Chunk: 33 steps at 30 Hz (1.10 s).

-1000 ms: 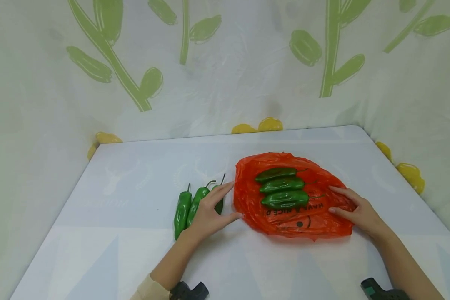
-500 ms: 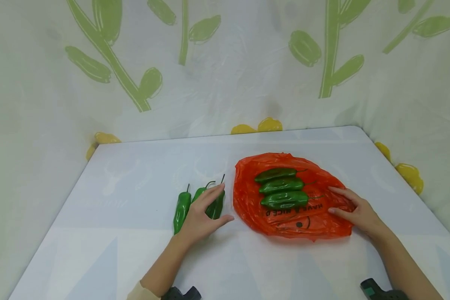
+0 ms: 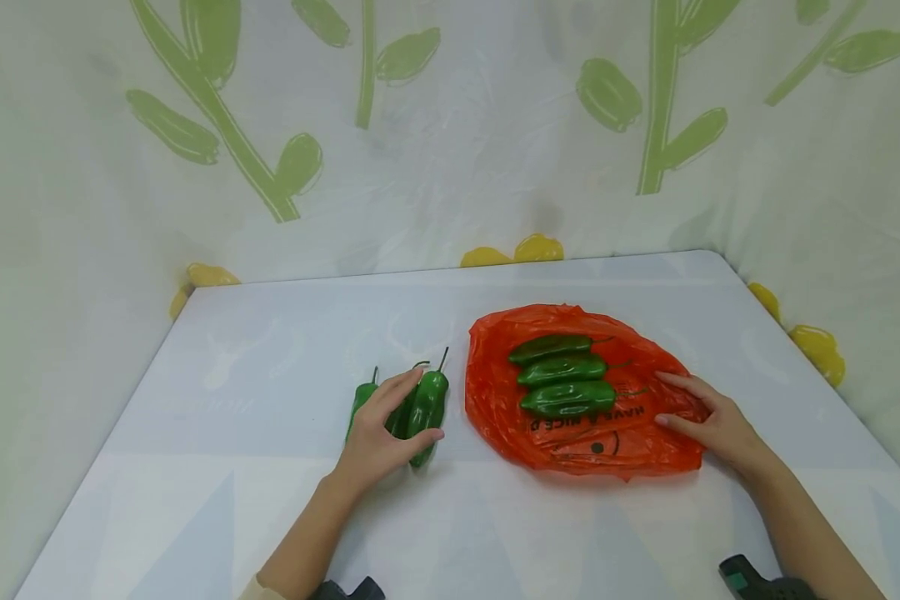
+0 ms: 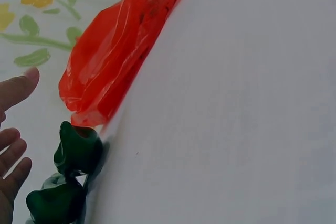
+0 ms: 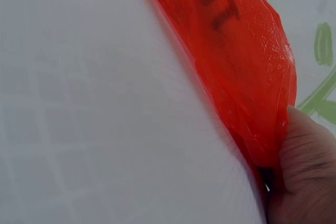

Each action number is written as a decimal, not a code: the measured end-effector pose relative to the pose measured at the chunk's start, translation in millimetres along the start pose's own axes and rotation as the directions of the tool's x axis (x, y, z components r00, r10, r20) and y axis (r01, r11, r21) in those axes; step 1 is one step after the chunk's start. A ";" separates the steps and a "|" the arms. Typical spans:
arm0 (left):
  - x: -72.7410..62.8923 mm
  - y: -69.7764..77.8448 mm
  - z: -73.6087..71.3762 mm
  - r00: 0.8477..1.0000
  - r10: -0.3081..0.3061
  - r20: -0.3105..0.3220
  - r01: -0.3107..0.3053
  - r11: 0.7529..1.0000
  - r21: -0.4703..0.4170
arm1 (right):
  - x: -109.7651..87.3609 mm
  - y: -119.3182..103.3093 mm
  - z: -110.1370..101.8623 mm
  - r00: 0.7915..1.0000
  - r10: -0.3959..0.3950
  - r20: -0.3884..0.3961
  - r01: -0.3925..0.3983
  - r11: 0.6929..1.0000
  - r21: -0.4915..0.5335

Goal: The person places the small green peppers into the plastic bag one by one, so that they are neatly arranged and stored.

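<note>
My left hand (image 3: pixel 378 437) hovers among three green chili peppers on the left of the table, thumb and fingers spread apart. The nearest-right chili pepper (image 3: pixel 427 404) shows between thumb and fingers; the hand partly covers the middle one and the left chili pepper (image 3: pixel 362 400). In the left wrist view, the blunt ends of two chili peppers (image 4: pixel 79 150) appear beside the fingers (image 4: pixel 13 156). On a red plastic bag (image 3: pixel 592 454) lie three more chili peppers (image 3: pixel 566 399) side by side. My right hand (image 3: pixel 720 425) rests on the bag's right edge, thumb and finger apart; its other fingers are hidden.
The white patterned table (image 3: pixel 270 375) carries everything. Behind it hangs a pale curtain (image 3: pixel 480 142) with green plant and yellow flower prints. Dark wrist devices (image 3: pixel 765 579) sit on both forearms.
My left hand has drawn back leftward from the bag's left edge to over the loose chili peppers, uncovering the rightmost one. The right hand and bag stay in place.
</note>
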<state>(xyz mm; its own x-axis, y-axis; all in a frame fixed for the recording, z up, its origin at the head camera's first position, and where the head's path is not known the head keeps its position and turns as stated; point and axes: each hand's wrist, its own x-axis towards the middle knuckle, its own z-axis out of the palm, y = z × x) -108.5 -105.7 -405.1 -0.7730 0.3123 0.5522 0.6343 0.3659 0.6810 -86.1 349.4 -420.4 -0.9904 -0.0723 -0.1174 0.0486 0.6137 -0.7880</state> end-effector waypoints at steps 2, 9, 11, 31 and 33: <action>-1.8 0.3 -2.4 1.000 -0.030 0.004 0.031 1.000 -0.001 | 0.0 -0.2 -0.1 1.000 -0.003 0.003 0.003 1.000 0.001; -6.7 -0.8 -8.8 0.995 -0.095 -0.001 0.095 0.995 0.033 | -0.8 -1.9 -0.1 1.000 -0.008 0.001 0.008 1.000 -0.006; -7.7 -1.9 -10.1 0.996 -0.091 -0.012 0.092 0.995 0.038 | -0.9 -2.1 -0.3 1.000 -0.008 -0.001 0.008 1.000 -0.002; -25.4 -13.4 -36.1 0.995 -0.045 -0.093 0.052 0.996 0.076 | 0.7 -0.1 0.7 1.000 -0.008 -0.001 0.008 1.000 -0.009; -26.8 -14.4 -37.7 0.994 -0.037 -0.099 0.045 0.996 0.079 | 0.3 -0.2 0.3 1.000 -0.016 0.001 0.016 1.000 -0.002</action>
<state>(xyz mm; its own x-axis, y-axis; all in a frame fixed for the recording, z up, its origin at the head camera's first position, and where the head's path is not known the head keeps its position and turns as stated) -97.2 -152.3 -411.6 -0.7932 0.2098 0.5718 0.5978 0.4475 0.6651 -86.4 349.0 -420.5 -0.9909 -0.0834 -0.1053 0.0322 0.6138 -0.7888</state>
